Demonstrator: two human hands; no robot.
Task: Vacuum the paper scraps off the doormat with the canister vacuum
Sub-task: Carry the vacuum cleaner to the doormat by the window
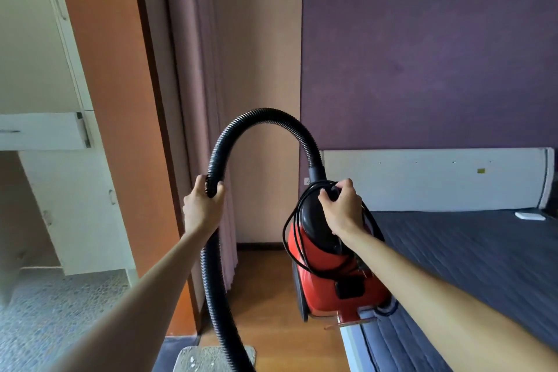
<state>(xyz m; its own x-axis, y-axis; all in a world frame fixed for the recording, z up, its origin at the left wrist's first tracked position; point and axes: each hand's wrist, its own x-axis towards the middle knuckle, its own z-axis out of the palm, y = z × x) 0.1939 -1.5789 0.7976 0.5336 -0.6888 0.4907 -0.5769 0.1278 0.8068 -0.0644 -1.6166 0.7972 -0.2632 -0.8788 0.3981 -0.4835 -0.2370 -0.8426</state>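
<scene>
The doormat (205, 360) lies nearest you, low at your feet on the floor (271, 296) by the doorway. Only its far edge is in view. Pale paper scraps (191, 359) dot its left part, so the mat is below and slightly left of both hands. From what shows, its long side seems to run left to right.

The black hose (262, 115) drops across the mat's right end, and its nozzle is out of sight. Your left hand (203, 205) is the nearer one to the mat and is wrapped tight around the hose just below the arch.

Your right hand (341, 208) is further right, well apart from the left. Its fingers curl around the top handle of the red canister vacuum (326, 275), catching loops of the black cord (290, 220).

The canister hangs upright, with its lower end at the near left corner of the bed (453, 251). You cannot tell whether it rests there.

Nothing looks vacuumed yet. I'd say your next move is to bring the canister down and back toward the mat, leading with the left hand.
</scene>
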